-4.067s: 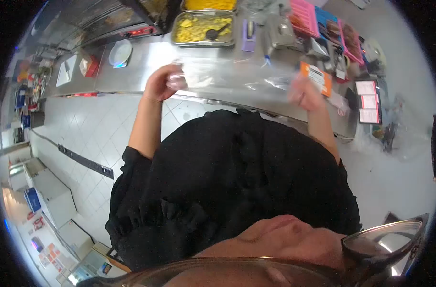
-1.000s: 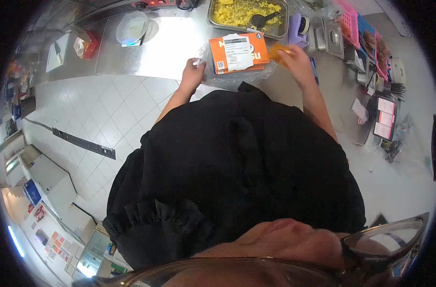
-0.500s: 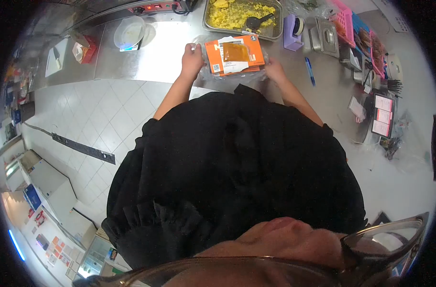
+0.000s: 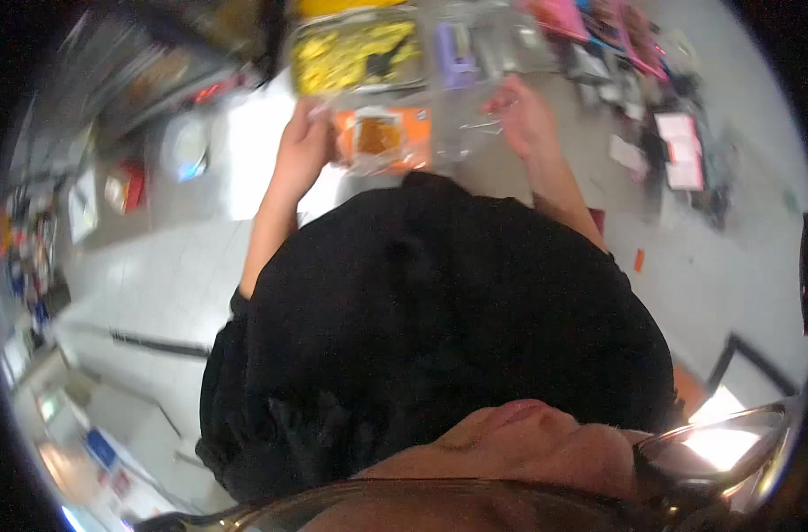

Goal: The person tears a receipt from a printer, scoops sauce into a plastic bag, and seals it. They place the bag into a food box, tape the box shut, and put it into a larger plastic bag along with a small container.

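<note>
An orange printed packet [image 4: 414, 133] with an amber sachet [image 4: 377, 136] on its face lies inside a clear plastic bag [image 4: 452, 133], just in front of my body. At its left side my left hand [image 4: 306, 137] is closed on the bag's edge. My right hand [image 4: 530, 122] is off to the right, fingers pinched on the loose end of the bag, which stretches out past the packet. Motion blur softens the fingertips and the bag's edges.
Behind the packet stands a metal tray [image 4: 359, 90] of yellow food with a black scoop [image 4: 388, 60]. A purple holder [image 4: 457, 58] is beside it. Pink baskets [image 4: 559, 16] are at the back right; a red box [image 4: 131, 186] and a white board [image 4: 83, 208] are at the left.
My right hand has moved away from the packet, drawing the clear bag out to the right. My left hand and the packet appear further left as the whole view has shifted.
</note>
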{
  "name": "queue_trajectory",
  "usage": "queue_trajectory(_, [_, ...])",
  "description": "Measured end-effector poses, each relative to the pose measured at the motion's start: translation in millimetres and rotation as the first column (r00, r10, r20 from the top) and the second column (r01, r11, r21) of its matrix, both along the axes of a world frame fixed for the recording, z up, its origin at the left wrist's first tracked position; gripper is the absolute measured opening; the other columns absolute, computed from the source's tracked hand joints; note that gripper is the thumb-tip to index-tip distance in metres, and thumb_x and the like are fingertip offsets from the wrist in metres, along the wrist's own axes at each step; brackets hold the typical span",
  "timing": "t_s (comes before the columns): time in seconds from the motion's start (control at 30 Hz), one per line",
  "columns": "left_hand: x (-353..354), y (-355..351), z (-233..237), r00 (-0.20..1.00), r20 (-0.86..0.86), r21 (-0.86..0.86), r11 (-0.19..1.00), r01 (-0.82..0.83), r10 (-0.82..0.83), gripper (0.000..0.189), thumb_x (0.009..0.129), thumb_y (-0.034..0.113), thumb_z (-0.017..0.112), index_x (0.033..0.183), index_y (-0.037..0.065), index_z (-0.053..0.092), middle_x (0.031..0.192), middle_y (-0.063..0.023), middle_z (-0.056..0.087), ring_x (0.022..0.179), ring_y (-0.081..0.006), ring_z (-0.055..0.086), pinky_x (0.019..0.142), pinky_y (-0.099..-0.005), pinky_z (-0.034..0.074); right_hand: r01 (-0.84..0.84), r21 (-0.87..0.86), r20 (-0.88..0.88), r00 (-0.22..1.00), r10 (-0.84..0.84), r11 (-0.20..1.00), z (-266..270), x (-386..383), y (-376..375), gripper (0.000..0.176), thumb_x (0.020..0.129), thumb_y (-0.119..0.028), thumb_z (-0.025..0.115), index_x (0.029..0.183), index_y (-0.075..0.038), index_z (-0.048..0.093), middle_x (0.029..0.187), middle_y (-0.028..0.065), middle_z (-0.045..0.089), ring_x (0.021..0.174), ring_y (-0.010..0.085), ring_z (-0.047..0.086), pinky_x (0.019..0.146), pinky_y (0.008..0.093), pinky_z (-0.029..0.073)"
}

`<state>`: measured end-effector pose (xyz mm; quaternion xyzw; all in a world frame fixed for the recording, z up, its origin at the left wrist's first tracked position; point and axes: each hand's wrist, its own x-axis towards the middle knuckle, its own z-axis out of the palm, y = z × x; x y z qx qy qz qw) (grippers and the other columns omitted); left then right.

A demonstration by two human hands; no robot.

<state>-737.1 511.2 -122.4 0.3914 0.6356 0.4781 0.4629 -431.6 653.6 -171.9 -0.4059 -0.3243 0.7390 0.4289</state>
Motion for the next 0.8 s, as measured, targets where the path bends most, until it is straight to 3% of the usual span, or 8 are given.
queue_trajectory(0.1, [37.5, 14.1, 41.1, 0.992, 0.125, -0.094, 0.995, 0.014, -0.002, 0.019, 0.100, 0.021, 0.043, 0.106, 0.005, 0.051, 0.075, -0.0027, 0.052, 0.065, -0.0116, 0.054, 0.061, -0.0296, 0.054, -0.235, -0.066, -0.164, 0.961, 0.222, 0.970, 42.5, 24.3, 9.2, 0.027, 0.094, -0.022, 0.055, 0.110, 0.000, 0.059, 0.079, 0.0042, 0.058, 0.066, 0.0154, 0.054, 0.072, 0.0358, 0.045])
queue_trajectory(0.23, [80.2, 31.7, 62.1, 0.981, 0.182, -0.188, 0.977, 0.098, -0.064, 0.021, 0.099, 0.023, 0.043, 0.106, 0.005, 0.051, 0.077, -0.0032, 0.052, 0.067, -0.0153, 0.058, 0.066, -0.0312, 0.056, -0.438, 0.227, 0.189, 0.896, 0.401, 0.870, 78.4, 49.3, 21.8, 0.033, 0.094, -0.026, 0.056, 0.117, -0.002, 0.059, 0.101, 0.0066, 0.063, 0.080, 0.0153, 0.061, 0.074, 0.0313, 0.048])
queue_trajectory(0.33, [110.8, 46.4, 62.8, 0.989, 0.145, -0.260, 0.964, 0.059, -0.021, 0.020, 0.098, 0.022, 0.044, 0.103, 0.005, 0.053, 0.077, -0.0029, 0.052, 0.069, -0.0155, 0.058, 0.066, -0.0311, 0.055, -0.613, 0.678, 0.539, 0.790, 0.293, 0.405, 93.0, 106.1, 39.1, 0.031, 0.094, -0.025, 0.057, 0.116, -0.003, 0.061, 0.110, 0.0078, 0.064, 0.088, 0.0155, 0.064, 0.076, 0.0289, 0.049])
queue_trajectory(0.4, [120.8, 49.9, 58.8, 0.997, 0.081, -0.221, 0.975, 0.008, 0.010, 0.020, 0.097, 0.023, 0.048, 0.098, 0.006, 0.058, 0.078, -0.0012, 0.052, 0.071, -0.0125, 0.055, 0.064, -0.0290, 0.051, -0.708, 0.600, 0.638, 0.705, 0.310, 0.372, 102.4, 163.8, 60.5, 0.027, 0.093, -0.024, 0.058, 0.111, -0.005, 0.064, 0.108, 0.0073, 0.067, 0.092, 0.0174, 0.065, 0.080, 0.0314, 0.050])
queue_trajectory(0.43, [124.1, 53.2, 56.9, 0.998, 0.031, -0.216, 0.975, -0.054, 0.062, 0.021, 0.096, 0.024, 0.049, 0.097, 0.006, 0.059, 0.079, -0.0005, 0.052, 0.071, -0.0115, 0.053, 0.064, -0.0282, 0.049, -0.744, 0.365, 0.601, 0.647, 0.469, 0.559, 102.0, 199.5, 79.4, 0.024, 0.091, -0.022, 0.059, 0.108, -0.006, 0.066, 0.104, 0.0064, 0.069, 0.094, 0.0192, 0.065, 0.083, 0.0346, 0.050])
queue_trajectory(0.5, [130.1, 52.8, 52.5, 0.982, -0.067, -0.213, 0.958, -0.189, 0.179, 0.022, 0.095, 0.025, 0.050, 0.095, 0.006, 0.061, 0.079, 0.0010, 0.051, 0.071, -0.0096, 0.050, 0.065, -0.0266, 0.046, -0.642, 0.274, 0.827, 0.537, 0.165, 0.716, 51.3, 260.6, 146.1, 0.023, 0.087, -0.022, 0.062, 0.103, -0.006, 0.068, 0.100, 0.0097, 0.070, 0.092, 0.0239, 0.066, 0.082, 0.0379, 0.051])
queue_trajectory(0.57, [147.4, 53.1, 55.0, 0.952, -0.092, -0.186, 0.934, -0.305, 0.293, 0.021, 0.095, 0.026, 0.053, 0.094, 0.008, 0.063, 0.080, 0.0038, 0.050, 0.071, -0.0068, 0.044, 0.064, -0.0231, 0.039, -0.533, 0.313, 0.948, 0.220, -0.228, 0.786, 11.0, 287.3, 205.5, 0.023, 0.084, -0.022, 0.060, 0.097, -0.005, 0.069, 0.095, 0.0129, 0.070, 0.091, 0.0306, 0.066, 0.079, 0.0405, 0.051])
queue_trajectory(0.8, [197.0, 53.5, 60.5, 0.881, -0.239, -0.164, 0.877, -0.451, 0.409, 0.020, 0.094, 0.025, 0.055, 0.097, 0.008, 0.065, 0.079, 0.0063, 0.049, 0.071, -0.0040, 0.041, 0.063, -0.0208, 0.036, -0.790, -0.002, 0.955, -0.184, -0.234, 0.613, -77.3, 234.5, 315.9, 0.024, 0.081, -0.014, 0.054, 0.091, -0.001, 0.070, 0.094, 0.0206, 0.067, 0.095, 0.0357, 0.065, 0.082, 0.0439, 0.052])
